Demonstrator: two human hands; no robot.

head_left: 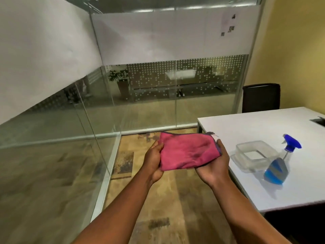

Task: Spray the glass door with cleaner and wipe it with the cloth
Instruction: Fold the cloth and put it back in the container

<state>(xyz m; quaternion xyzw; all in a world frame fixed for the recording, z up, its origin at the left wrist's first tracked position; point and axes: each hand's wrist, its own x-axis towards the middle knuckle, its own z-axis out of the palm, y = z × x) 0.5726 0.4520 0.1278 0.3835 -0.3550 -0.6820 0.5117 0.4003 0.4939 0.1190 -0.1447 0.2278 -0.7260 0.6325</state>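
A folded pink cloth [188,152] is held between both hands in the middle of the view, above the floor. My left hand [153,161] grips its left edge and my right hand [213,166] cups its right edge from below. A clear spray bottle [279,166] with blue liquid and a blue trigger head stands on the white table [255,125] to the right, untouched. The glass door or wall [52,138] runs along my left, with a frosted band on its upper part. More glass panels [149,95] stand straight ahead.
A clear plastic container [253,155] sits on the table beside the bottle. A dark chair [261,97] stands behind the table against the yellow wall. Patterned carpet [167,208] covers the floor between the glass and the table.
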